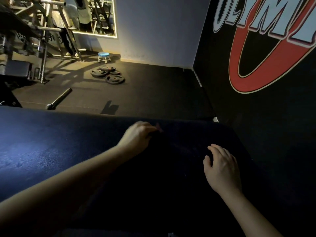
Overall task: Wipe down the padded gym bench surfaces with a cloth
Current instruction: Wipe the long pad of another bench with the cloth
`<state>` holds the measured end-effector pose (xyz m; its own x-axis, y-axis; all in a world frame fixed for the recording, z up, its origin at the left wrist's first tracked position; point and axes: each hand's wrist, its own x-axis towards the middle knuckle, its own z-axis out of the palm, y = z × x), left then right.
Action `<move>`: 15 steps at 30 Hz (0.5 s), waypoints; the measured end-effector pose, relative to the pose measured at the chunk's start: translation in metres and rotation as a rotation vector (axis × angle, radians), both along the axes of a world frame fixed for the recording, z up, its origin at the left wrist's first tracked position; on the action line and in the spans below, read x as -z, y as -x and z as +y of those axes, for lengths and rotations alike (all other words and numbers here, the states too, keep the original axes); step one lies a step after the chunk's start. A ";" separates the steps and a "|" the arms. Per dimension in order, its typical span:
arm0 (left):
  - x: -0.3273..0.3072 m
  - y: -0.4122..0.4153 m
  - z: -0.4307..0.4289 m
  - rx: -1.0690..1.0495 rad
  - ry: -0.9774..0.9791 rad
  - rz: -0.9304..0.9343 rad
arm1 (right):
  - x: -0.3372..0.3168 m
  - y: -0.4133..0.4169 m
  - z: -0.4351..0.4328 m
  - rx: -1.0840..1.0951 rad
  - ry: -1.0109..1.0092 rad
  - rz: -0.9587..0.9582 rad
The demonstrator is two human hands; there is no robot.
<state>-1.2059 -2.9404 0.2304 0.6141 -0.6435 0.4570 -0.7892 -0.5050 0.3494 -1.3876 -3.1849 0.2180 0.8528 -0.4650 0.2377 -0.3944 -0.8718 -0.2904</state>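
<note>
The left hand (136, 136) has its fingers curled down, pinching a dark cloth (156, 131) at the far side of the padded bench (51, 142). A small reddish bit of the cloth shows just past the fingertips. The cloth is nearly the same shade as the pad, so its edges cannot be traced. A darker patch runs from the grip back toward the person, but whether that is cloth or shadow cannot be told. Nearer the person and to the right of the grip, the right hand (220, 166) lies palm down over this dark patch. Its fingers are loosely spread and relaxed and it holds nothing; whether it presses on the surface or hangs just above it is unclear. To the left of the grip the bench top catches a bluish sheen. Beyond the grip, on the dark floor, a bar (59, 100) lies near the bench edge. Farther off are a cluster of weight plates (107, 75) and then a small blue stool (104, 56). To the right of the grip stands a black wall bearing a red and pale blue logo (273, 48).
</note>
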 end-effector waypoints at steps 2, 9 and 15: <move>-0.003 -0.016 0.002 -0.195 0.079 0.075 | 0.001 0.000 0.001 0.008 0.006 -0.003; 0.000 0.044 -0.027 0.225 0.023 0.041 | -0.002 0.001 0.001 -0.001 -0.008 0.011; -0.004 0.026 -0.040 -0.088 0.061 0.129 | -0.004 0.001 0.002 0.009 -0.013 0.006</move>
<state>-1.2320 -2.9803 0.2340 0.7225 -0.5583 0.4077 -0.6899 -0.5446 0.4769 -1.3884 -3.1825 0.2220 0.8499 -0.4756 0.2270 -0.4039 -0.8645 -0.2991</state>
